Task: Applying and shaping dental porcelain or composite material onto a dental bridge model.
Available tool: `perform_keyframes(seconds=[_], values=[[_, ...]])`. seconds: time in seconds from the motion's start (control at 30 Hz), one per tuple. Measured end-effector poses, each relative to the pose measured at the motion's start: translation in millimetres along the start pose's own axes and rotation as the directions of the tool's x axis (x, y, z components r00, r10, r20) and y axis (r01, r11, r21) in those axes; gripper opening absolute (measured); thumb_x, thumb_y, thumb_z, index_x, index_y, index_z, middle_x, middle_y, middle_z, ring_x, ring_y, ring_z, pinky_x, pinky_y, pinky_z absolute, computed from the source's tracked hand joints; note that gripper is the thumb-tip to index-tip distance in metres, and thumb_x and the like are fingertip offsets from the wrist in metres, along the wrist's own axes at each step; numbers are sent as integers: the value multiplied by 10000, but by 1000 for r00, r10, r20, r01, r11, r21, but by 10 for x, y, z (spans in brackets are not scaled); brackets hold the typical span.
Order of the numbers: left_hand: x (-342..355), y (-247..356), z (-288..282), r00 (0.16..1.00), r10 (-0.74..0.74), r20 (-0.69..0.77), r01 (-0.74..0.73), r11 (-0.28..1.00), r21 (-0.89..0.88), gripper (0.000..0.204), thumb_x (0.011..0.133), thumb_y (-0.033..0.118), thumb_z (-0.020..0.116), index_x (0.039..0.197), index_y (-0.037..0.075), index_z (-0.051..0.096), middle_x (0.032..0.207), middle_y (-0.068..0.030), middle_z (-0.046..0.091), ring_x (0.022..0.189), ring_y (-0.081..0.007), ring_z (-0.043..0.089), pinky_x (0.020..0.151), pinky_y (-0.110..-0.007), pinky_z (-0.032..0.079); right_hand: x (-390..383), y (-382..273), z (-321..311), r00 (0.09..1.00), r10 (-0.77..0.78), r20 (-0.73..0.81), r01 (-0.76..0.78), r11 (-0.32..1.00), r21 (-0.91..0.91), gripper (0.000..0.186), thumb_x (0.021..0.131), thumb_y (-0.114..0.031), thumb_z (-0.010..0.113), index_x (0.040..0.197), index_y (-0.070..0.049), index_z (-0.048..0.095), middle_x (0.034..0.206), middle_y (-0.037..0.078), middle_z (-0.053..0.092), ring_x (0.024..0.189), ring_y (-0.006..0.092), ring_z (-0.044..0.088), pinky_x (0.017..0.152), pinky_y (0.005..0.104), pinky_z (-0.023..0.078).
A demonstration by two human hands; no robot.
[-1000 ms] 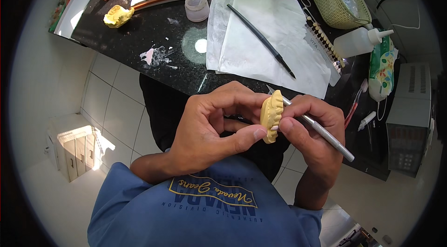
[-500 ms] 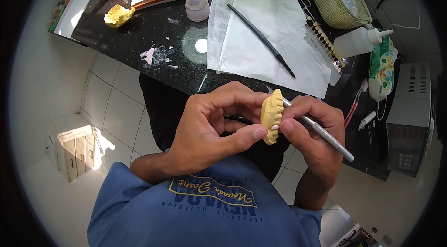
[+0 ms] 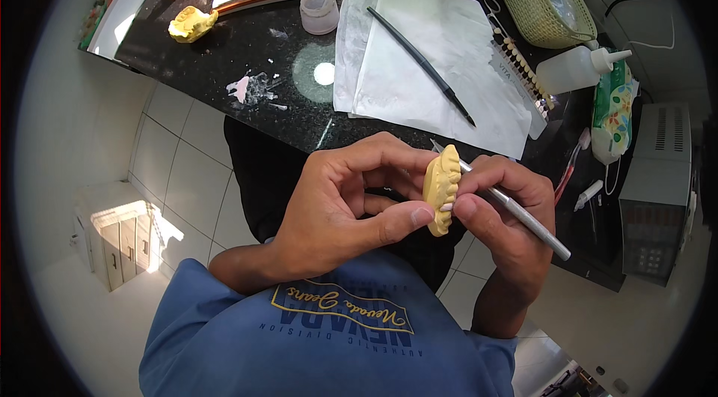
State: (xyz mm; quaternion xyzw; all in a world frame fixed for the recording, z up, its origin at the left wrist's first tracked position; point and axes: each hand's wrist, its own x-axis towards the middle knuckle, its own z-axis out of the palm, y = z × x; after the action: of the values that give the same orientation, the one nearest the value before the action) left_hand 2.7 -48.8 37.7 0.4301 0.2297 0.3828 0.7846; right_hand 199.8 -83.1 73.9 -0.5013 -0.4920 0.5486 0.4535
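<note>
My left hand [image 3: 351, 191] grips a yellow plaster dental model [image 3: 443, 186] between thumb and fingers, its row of teeth turned to the right. One small white tooth [image 3: 447, 208] stands out low on that row. My right hand [image 3: 505, 210] is closed around a silver metal craft knife [image 3: 523, 219], whose handle slants down to the right. Part of its pointed tip shows behind the model's upper end. The right thumb and fingertips touch the model beside the white tooth. How the fingertips meet that tooth is partly hidden.
On the black worktop [image 3: 299, 124] lie white paper sheets [image 3: 419, 90] with a black brush [image 3: 422, 64]. Around them are a tooth shade guide [image 3: 523, 75], a squeeze bottle [image 3: 572, 69], a small jar [image 3: 319, 11], another yellow model [image 3: 191, 24] and woven baskets [image 3: 538, 0].
Both hands and the dental model have shifted very slightly to the right. Each hand keeps its hold, and the items on the worktop stay where they were.
</note>
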Motion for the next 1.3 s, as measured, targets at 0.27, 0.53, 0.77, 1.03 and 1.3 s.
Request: perform_keyframes(seconds=[0.27, 0.53, 0.77, 1.03, 1.3], values=[[17, -1, 10, 1000, 28, 15, -28, 1000, -14, 388, 848, 18, 696, 1209, -50, 572, 1111, -95, 589, 1020, -148, 604, 914, -295, 514, 8, 50, -22, 1000, -14, 18, 14, 1000, 13, 122, 802, -79, 743, 842, 17, 680, 775, 63, 671, 743, 85, 604, 697, 228, 467], [14, 40, 46, 995, -66, -76, 57, 992, -116, 450, 810, 101, 728, 1167, -33, 488, 1128, -110, 579, 1054, -158, 604, 962, -311, 483, -110, 81, 145, 915, -349, -203, 287, 916, -280, 159, 768, 2, 716, 924, 20, 695, 846, 141, 685, 756, 191, 649, 716, 261, 499], [31, 40, 56, 995, -68, -77, 58, 990, -130, 445, 804, 91, 734, 1156, -18, 483, 1113, -98, 579, 1041, -141, 605, 945, -295, 491, -104, 97, 148, 889, -437, -138, 366, 858, -360, 205, 740, -15, 748, 938, 7, 703, 849, 148, 676, 781, 207, 667, 690, 278, 528], [54, -48, 46, 993, 15, -118, -34, 986, -161, 396, 830, 86, 716, 1128, -8, 474, 1100, -121, 571, 1051, -165, 608, 959, -313, 490, -26, 122, 128, 834, -537, -124, 419, 764, -491, 291, 716, -75, 796, 977, -1, 689, 898, 161, 672, 825, 229, 668, 712, 298, 533], [43, 17, -13, 979, 119, -164, -117, 993, 24, 459, 843, -46, 660, 1253, -13, 457, 1100, -151, 594, 1050, -198, 626, 941, -316, 516, 67, 148, 52, 926, -368, -81, 296, 843, -449, 272, 719, -7, 782, 976, -8, 693, 866, 106, 677, 762, 170, 640, 692, 259, 493]])
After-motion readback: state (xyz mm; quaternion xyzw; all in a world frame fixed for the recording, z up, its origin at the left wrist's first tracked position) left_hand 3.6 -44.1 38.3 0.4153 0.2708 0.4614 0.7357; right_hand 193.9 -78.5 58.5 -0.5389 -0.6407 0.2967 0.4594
